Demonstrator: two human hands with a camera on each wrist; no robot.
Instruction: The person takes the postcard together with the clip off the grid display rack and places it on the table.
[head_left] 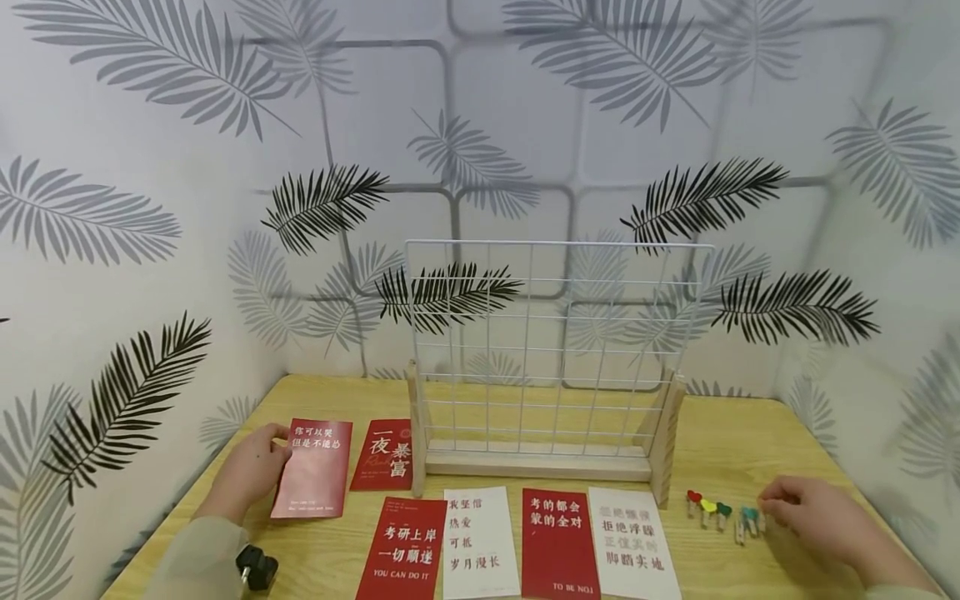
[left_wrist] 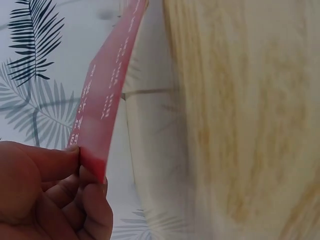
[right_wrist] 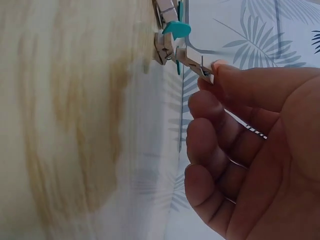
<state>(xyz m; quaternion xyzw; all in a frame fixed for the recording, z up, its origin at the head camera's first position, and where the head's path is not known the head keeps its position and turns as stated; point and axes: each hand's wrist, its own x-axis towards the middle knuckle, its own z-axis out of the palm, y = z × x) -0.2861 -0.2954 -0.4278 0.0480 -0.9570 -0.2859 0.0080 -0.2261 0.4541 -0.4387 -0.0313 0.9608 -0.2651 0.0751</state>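
In the head view my left hand (head_left: 251, 467) holds a red card (head_left: 315, 471) with white lettering by its left edge, at the left of the table. The left wrist view has thumb and fingers pinching a corner of this card (left_wrist: 107, 100), its sheet tilted. Far right, my right hand (head_left: 813, 512) is beside several small clothespins. Its thumb and fingertip pinch the end of a wooden clothespin (right_wrist: 197, 65) in the right wrist view. Close by that one is another clothespin with a teal heart (right_wrist: 177, 30). Clothespins with a red heart (head_left: 695, 497), yellow heart (head_left: 707, 505) and green heart (head_left: 723, 510) lie to the left.
A white wire grid (head_left: 555, 333) stands upright in a wooden base (head_left: 532, 467) at mid-table. Before it lie red cards (head_left: 405, 546) (head_left: 561, 546) and white cards (head_left: 480, 542) (head_left: 636, 546). Another red card (head_left: 382, 458) touches the base's left side in view. Leaf-patterned walls surround the table.
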